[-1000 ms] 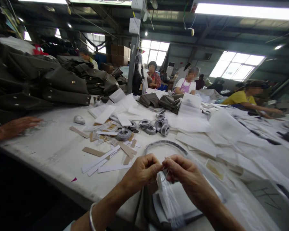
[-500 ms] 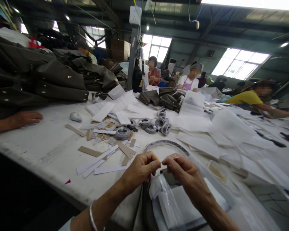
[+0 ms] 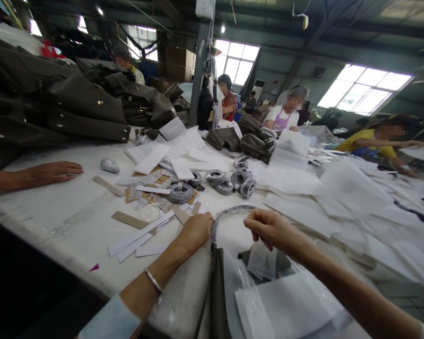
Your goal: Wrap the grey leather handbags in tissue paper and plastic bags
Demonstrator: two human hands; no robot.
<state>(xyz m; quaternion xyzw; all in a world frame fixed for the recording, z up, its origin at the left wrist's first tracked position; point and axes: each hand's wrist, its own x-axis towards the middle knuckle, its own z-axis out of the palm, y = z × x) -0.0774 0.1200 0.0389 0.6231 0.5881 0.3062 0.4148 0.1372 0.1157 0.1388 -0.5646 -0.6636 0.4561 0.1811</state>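
Observation:
My left hand point(image 3: 197, 231) is closed around the left end of a plastic-wrapped arched bag handle point(image 3: 233, 210) at the near table edge. My right hand point(image 3: 268, 228) is pinched shut near the handle's right end, over a small clear plastic packet point(image 3: 262, 261); what the fingers hold is too small to make out. Below both hands lies a dark grey bag point(image 3: 217, 292) stuffed with white paper point(image 3: 289, 306) inside clear plastic.
Grey tape rolls point(image 3: 180, 192) and card strips point(image 3: 129, 219) lie ahead on the white table point(image 3: 74, 207). Dark bags point(image 3: 74, 108) are stacked at the left. Another person's hand point(image 3: 49, 173) rests flat at the left. White sheets point(image 3: 339, 188) cover the right side; people work at the far end.
My hands have moved apart and forward from a joined pinch over the packet to the two ends of the handle. The view has shifted down. The other person's hand slid right.

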